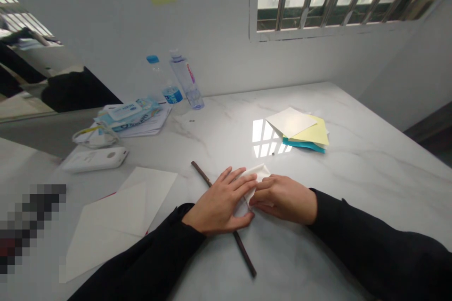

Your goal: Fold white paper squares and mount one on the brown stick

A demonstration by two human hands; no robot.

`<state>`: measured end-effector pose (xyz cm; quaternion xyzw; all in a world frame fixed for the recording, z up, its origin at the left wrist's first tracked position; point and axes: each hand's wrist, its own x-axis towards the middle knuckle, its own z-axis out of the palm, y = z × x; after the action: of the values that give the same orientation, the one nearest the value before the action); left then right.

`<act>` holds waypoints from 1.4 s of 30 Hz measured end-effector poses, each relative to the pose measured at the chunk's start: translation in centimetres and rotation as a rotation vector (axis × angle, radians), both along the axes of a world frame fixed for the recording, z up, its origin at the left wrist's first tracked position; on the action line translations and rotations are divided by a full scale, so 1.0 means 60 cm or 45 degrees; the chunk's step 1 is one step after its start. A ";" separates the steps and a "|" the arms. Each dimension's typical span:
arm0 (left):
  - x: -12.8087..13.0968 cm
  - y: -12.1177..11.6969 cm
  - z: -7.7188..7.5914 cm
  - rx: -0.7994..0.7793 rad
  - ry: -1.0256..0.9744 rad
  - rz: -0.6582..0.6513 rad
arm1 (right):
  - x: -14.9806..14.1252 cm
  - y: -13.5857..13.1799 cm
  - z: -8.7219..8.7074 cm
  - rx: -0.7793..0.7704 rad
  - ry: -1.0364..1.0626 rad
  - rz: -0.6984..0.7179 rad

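Note:
On the marbled table a piece of folded white paper (260, 172) lies between my two hands. My left hand (226, 200) rests flat on the paper's left part, fingers stretched out and thumb pointing right. Beneath that hand runs a thin dark brown stick (244, 254), slanting from upper left to lower right, its middle hidden. My right hand (282, 197) is closed, with curled fingers gripping the paper's right edge. Both hands cover much of the paper, so its full folded shape is hidden.
White sheets (106, 218) lie to the left. Behind them are a white power bank (95, 159), a cable (97, 136) and a wipes pack (129, 115). Two plastic bottles (189, 84) stand by the wall. White, yellow and blue papers (314, 131) are stacked at right.

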<state>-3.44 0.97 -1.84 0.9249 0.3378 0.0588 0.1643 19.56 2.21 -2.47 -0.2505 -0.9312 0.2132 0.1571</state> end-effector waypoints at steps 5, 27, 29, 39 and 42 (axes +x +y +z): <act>0.000 0.000 -0.001 0.008 -0.030 0.001 | 0.003 0.015 -0.006 -0.180 0.037 -0.050; -0.001 0.002 -0.003 0.039 0.041 0.011 | 0.104 0.002 -0.046 -0.019 0.233 -0.190; -0.002 0.002 -0.004 0.040 0.039 0.009 | 0.107 0.002 -0.046 0.029 0.256 -0.174; -0.003 0.002 -0.007 0.052 0.038 0.001 | 0.110 0.001 -0.052 0.286 0.336 -0.072; -0.003 0.001 -0.007 0.051 0.040 0.001 | 0.112 0.003 -0.056 0.183 0.345 -0.097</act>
<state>-3.63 1.04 -2.27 0.9287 0.3393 0.0511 0.1405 26.25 2.41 -5.80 -0.2428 -0.9042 0.1715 0.3067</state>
